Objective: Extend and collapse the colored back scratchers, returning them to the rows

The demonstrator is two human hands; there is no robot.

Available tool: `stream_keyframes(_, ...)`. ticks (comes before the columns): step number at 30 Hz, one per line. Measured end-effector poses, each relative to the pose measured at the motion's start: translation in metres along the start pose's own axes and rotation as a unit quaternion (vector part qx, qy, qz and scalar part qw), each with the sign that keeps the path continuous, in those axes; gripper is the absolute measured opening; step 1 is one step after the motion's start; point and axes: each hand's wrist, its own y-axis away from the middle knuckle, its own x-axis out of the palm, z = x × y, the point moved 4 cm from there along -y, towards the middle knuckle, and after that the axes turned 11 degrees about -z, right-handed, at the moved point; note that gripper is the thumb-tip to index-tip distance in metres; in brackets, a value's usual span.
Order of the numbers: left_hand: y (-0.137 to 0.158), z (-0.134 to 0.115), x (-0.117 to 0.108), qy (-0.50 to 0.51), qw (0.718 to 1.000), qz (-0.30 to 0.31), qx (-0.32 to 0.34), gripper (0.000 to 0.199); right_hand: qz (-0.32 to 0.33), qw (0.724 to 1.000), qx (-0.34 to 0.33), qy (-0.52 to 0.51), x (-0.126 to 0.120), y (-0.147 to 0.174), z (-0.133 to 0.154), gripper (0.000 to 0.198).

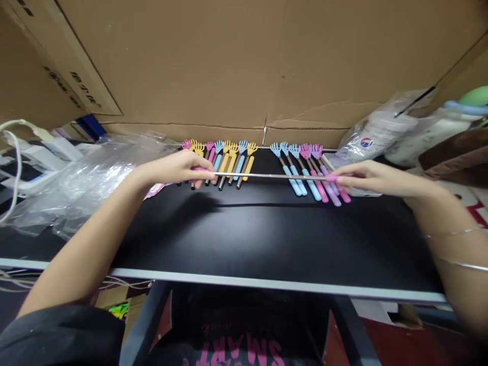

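Note:
A back scratcher with a thin metal rod (267,176) and pink ends is stretched level above the black desk, between my two hands. My left hand (181,168) is closed around its left end, where a bit of pink shows. At the right end, the fingers of my right hand (356,178) pinch the pink part. Behind my left hand lies a row of back scratchers (238,161) with yellow, blue and pink claw heads. Another group (299,175), in blue, pink and purple, lies near my right hand, with claws toward the cardboard.
Clear plastic bags (87,173) and white devices with cables (41,157) crowd the left side. On the right stand a bagged cup (385,132) and a bottle (442,124). Cardboard (236,66) walls the back. The desk's pale front edge (244,283) runs before me.

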Motion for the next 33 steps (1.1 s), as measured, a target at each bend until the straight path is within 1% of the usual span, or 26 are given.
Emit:
stream_keyframes(1,-0.002,-0.010,0.007,-0.025,0.999,-0.016,0.016,0.040,0.002,1.000,-0.006,0.002,0.005,-0.001,0.006,0.052)
stream_keyframes(3,-0.005,-0.028,0.016,-0.099,0.990,-0.095,0.028,0.037,0.004,1.000,-0.019,0.009,0.017,-0.002,0.019,0.048)
stream_keyframes(5,-0.006,-0.040,0.027,-0.147,0.980,-0.127,0.029,0.037,0.005,0.999,-0.034,0.017,0.028,-0.003,0.030,0.044)
stream_keyframes(8,-0.006,-0.047,0.034,-0.172,0.969,-0.172,0.041,0.035,-0.005,0.998,-0.058,0.037,0.037,-0.005,0.040,0.041)
stream_keyframes(10,-0.006,-0.047,0.033,-0.175,0.961,-0.208,0.050,0.034,-0.031,0.995,-0.070,0.059,0.036,-0.005,0.043,0.041)
stream_keyframes(12,-0.005,-0.046,0.031,-0.174,0.958,-0.222,0.051,0.034,-0.045,0.993,-0.075,0.076,0.030,-0.006,0.043,0.042)
stream_keyframes(13,-0.005,-0.046,0.029,-0.169,0.961,-0.215,0.049,0.034,-0.036,0.993,-0.075,0.078,0.027,-0.006,0.042,0.042)
stream_keyframes(16,-0.004,-0.047,0.023,-0.126,0.977,-0.165,0.050,0.035,0.039,0.996,-0.069,0.046,0.019,-0.007,0.038,0.044)
stream_keyframes(18,-0.002,-0.047,0.016,-0.092,0.984,-0.141,0.053,0.035,0.085,0.994,-0.059,0.024,0.013,-0.009,0.033,0.047)
stream_keyframes(20,0.001,-0.041,0.005,-0.085,0.988,-0.126,0.043,0.036,0.112,0.992,-0.045,0.024,0.006,-0.010,0.024,0.054)
stream_keyframes(22,0.004,-0.028,-0.006,-0.106,0.989,-0.108,0.009,0.037,0.109,0.992,-0.025,0.064,-0.002,-0.010,0.008,0.064)
stream_keyframes(23,0.006,-0.020,-0.011,-0.125,0.987,-0.100,-0.015,0.037,0.096,0.990,-0.014,0.099,-0.008,-0.010,-0.002,0.069)
stream_keyframes(24,0.008,-0.010,-0.017,-0.149,0.983,-0.100,-0.043,0.038,0.046,0.986,0.003,0.159,-0.016,-0.010,-0.013,0.075)
stream_keyframes(25,0.010,-0.001,-0.022,-0.173,0.978,-0.098,-0.070,0.040,0.013,0.978,0.020,0.206,-0.022,-0.010,-0.024,0.081)
stream_keyframes(27,0.014,0.015,-0.029,-0.196,0.971,-0.088,-0.109,0.042,-0.015,0.966,0.047,0.255,-0.031,-0.008,-0.041,0.084)
stream_keyframes(30,0.016,0.028,-0.034,-0.190,0.970,-0.087,-0.122,0.042,0.001,0.966,0.060,0.250,-0.032,-0.006,-0.052,0.081)
stream_keyframes(31,0.016,0.031,-0.034,-0.180,0.973,-0.082,-0.116,0.042,0.014,0.969,0.060,0.238,-0.030,-0.006,-0.052,0.080)
stream_keyframes(33,0.016,0.035,-0.031,-0.146,0.984,-0.052,-0.091,0.042,0.045,0.976,0.056,0.208,-0.022,-0.006,-0.046,0.078)
